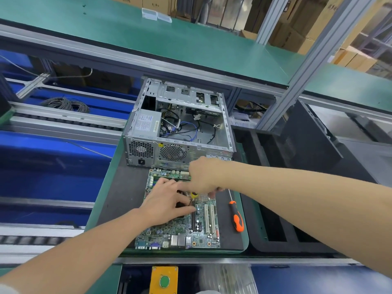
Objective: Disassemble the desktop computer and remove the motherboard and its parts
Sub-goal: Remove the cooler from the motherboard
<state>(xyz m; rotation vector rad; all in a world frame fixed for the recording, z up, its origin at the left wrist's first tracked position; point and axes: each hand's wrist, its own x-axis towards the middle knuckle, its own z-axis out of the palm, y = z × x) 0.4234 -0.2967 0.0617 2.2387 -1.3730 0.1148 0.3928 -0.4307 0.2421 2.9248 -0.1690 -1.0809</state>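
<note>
A green motherboard (pixel 184 234) lies flat on the black mat (pixel 123 194) in front of the open silver computer case (pixel 180 126). My left hand (pixel 165 202) rests on the middle of the board, fingers spread over a dark part that it mostly hides. My right hand (pixel 203 177) reaches over the board's far half, fingers curled down near a small yellow part (pixel 194 195); whether it grips anything is hidden. The case holds a power supply (pixel 146 123) and loose cables (pixel 182 128).
An orange-and-black screwdriver (pixel 236 217) lies on the mat right of the board. A black foam tray (pixel 273 209) sits further right. Blue conveyor sections run on the left. A yellow box with a green button (pixel 163 281) stands at the near edge.
</note>
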